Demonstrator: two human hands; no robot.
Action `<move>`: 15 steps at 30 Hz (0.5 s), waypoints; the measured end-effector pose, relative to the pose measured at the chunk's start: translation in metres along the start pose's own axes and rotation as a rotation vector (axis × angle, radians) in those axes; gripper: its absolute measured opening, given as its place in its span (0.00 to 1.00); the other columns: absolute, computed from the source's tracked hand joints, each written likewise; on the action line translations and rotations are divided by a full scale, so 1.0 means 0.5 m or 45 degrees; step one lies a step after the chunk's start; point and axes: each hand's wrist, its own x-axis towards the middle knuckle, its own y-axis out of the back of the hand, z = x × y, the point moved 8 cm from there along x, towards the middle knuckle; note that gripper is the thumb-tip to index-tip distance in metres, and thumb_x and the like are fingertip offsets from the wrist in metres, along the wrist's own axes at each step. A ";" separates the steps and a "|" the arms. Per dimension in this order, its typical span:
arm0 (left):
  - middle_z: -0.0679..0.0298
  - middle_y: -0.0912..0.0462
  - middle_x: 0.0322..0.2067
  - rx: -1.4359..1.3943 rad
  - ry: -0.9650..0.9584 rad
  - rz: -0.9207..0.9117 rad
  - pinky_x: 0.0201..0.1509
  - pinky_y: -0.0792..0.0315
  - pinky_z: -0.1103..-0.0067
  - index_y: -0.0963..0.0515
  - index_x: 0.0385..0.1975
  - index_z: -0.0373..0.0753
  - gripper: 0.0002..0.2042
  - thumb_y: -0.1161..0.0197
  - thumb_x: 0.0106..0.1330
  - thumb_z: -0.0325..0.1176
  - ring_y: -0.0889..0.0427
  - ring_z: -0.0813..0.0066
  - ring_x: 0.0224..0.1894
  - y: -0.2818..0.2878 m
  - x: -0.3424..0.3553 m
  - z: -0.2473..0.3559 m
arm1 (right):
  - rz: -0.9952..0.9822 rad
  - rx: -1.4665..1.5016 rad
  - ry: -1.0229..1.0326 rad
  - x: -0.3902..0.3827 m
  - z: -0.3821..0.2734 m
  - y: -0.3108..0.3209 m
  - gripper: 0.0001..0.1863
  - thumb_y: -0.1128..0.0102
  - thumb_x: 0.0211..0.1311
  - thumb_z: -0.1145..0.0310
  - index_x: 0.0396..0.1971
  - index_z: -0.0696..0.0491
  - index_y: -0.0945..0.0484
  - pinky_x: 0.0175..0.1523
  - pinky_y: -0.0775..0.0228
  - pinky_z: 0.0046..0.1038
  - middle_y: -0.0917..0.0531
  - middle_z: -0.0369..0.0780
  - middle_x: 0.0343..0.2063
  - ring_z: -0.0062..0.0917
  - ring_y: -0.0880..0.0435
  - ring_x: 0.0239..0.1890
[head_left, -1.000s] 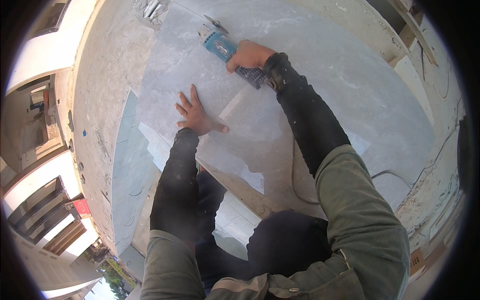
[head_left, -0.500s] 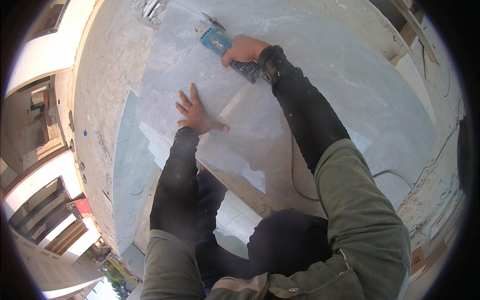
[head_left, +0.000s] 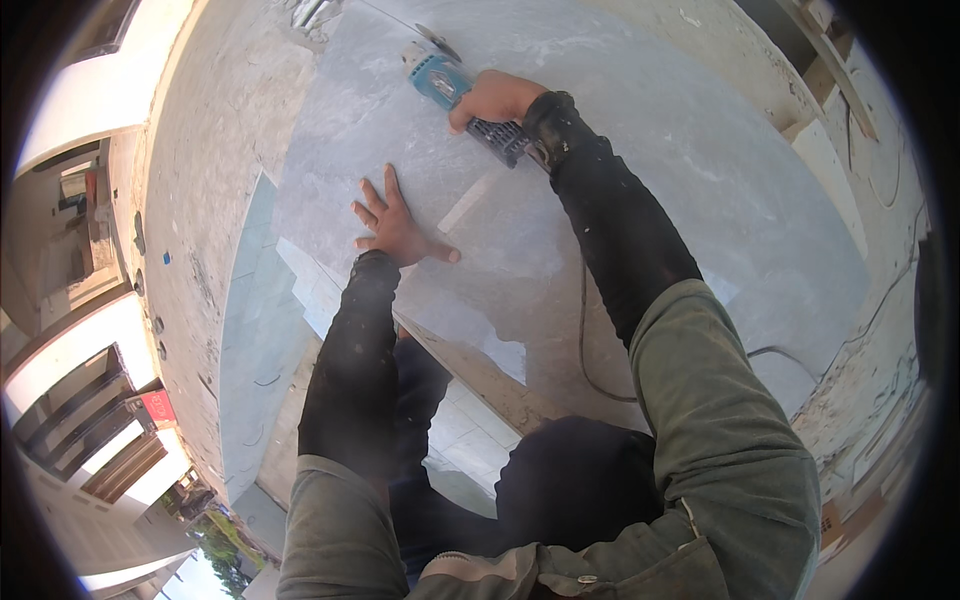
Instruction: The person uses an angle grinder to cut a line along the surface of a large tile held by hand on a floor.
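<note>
A large grey stone slab [head_left: 640, 210] lies flat in front of me. My left hand [head_left: 395, 225] is spread flat on it, fingers apart, pressing near its left part. My right hand [head_left: 495, 97] grips the dark body of a teal angle grinder [head_left: 440, 75], whose disc sits at the slab's far edge. A pale straight line runs across the slab between the two hands. The grinder's black cord [head_left: 585, 340] trails back along my right arm.
A concrete ledge [head_left: 200, 200] borders the slab on the left, with a drop to buildings and a street below. More grey slabs [head_left: 260, 340] lie under the near-left edge. Wooden pieces [head_left: 825, 60] and a cable [head_left: 880, 170] lie at the right.
My right hand has pushed the grinder farther away along the slab, toward its far edge. The left hand has stayed pressed in the same spot.
</note>
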 end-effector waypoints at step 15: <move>0.45 0.82 0.82 -0.029 -0.004 0.056 0.72 0.57 0.23 0.74 0.83 0.59 0.90 0.05 0.20 0.50 0.77 0.32 0.83 -0.003 -0.009 -0.001 | 0.024 -0.013 0.025 -0.058 0.027 -0.006 0.29 0.22 0.41 0.58 0.40 0.66 0.13 0.42 0.20 0.36 0.11 0.50 0.35 0.38 0.11 0.33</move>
